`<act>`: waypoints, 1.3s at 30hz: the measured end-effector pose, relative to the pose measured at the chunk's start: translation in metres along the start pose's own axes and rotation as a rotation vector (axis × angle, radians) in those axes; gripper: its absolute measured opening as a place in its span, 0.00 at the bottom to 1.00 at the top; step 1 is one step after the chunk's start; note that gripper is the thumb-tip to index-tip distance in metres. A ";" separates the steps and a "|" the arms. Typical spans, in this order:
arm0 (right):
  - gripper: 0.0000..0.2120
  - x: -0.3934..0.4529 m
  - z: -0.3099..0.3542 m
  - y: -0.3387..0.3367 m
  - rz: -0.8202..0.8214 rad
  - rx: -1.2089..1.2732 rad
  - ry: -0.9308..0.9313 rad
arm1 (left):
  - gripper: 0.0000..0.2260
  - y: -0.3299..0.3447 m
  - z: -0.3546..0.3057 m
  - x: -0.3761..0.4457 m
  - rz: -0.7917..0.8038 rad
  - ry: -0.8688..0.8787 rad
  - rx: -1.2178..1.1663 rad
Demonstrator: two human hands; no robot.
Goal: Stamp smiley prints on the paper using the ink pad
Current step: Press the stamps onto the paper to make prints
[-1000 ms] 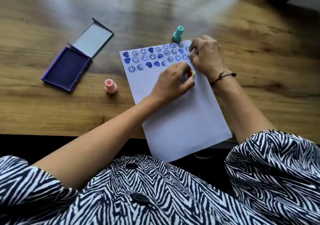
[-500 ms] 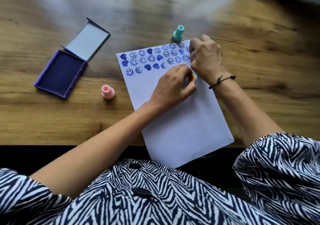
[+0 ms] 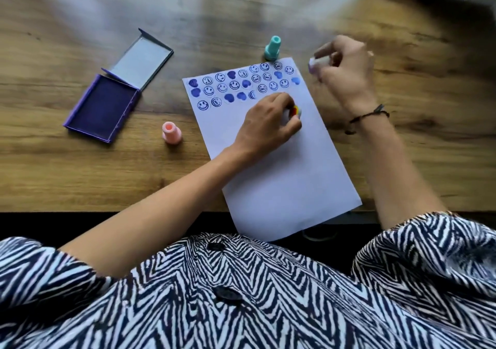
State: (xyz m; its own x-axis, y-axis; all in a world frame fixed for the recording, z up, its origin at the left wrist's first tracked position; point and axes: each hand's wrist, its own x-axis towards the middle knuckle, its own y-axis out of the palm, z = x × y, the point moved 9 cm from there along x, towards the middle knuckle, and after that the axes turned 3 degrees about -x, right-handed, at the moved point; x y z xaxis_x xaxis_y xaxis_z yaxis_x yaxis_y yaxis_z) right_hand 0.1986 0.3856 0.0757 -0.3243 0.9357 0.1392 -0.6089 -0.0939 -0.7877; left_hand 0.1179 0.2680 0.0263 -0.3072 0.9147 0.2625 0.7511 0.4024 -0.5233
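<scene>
I saw left hand (image 3: 269, 123) resting on paper (image 3: 284, 177) at frame centre, fingers curled round small stamp (image 3: 294, 111) with red-yellow top. Right hand (image 3: 346, 72) hovered off paper's upper right corner — blurred, pinching pale lilac stamp (image 3: 318, 63). Blue smileys and hearts filled sheet's top rows. Ink pad (image 3: 103, 107) lay open at left — pink stamp (image 3: 171, 133) near it, teal stamp (image 3: 273, 48) at paper's top edge.

The right hand (image 3: 346, 72) now sits off the paper (image 3: 281, 177), toward the upper right of the frame, pinching a pale stamp (image 3: 318, 63) above the desk (image 3: 429, 107).
</scene>
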 end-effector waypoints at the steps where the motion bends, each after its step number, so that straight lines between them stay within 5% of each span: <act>1: 0.06 -0.003 -0.005 -0.003 -0.003 0.074 0.043 | 0.09 0.000 0.001 0.000 -0.002 -0.004 -0.008; 10: 0.09 -0.034 -0.014 0.012 0.168 0.495 0.254 | 0.05 -0.015 0.022 0.002 -0.032 -0.238 -0.312; 26: 0.06 -0.057 0.011 0.023 0.244 0.636 0.243 | 0.09 -0.020 0.025 0.004 0.013 -0.334 -0.808; 39: 0.09 -0.074 0.091 0.048 0.344 0.705 0.002 | 0.07 -0.116 0.020 -0.013 -0.010 -0.296 -0.477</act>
State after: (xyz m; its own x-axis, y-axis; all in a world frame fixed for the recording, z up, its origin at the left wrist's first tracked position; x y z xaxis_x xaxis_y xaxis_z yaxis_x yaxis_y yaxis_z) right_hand 0.1276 0.2807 0.0821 -0.5770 0.8155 -0.0452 -0.7908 -0.5716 -0.2189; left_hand 0.0236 0.2100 0.0673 -0.4146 0.9099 -0.0097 0.9075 0.4126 -0.0790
